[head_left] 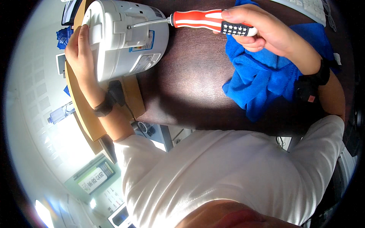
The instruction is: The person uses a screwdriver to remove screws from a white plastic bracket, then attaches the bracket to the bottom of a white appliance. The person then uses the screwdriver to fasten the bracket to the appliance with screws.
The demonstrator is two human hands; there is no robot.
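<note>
A white rice cooker (125, 60) lies tipped on the dark table at the upper left. My left hand (81, 51) grips its left end, fingers pressed over the edge. In my right hand (262, 28) is a screwdriver (197, 19) with a red, white and black handle. Its metal shaft points left, and the tip meets the cooker around the white hinge part (133, 32). Whether the tip sits in a screw is too small to tell. Under my right forearm a crumpled blue cloth (258, 76) is spread on the table.
A white keyboard (306, 9) is at the far right of the dark tabletop (182, 83). Along the left runs a light wooden edge (85, 117). A dark cable (131, 110) hangs near my left wrist. A small white scrap (337, 59) lies right of the cloth.
</note>
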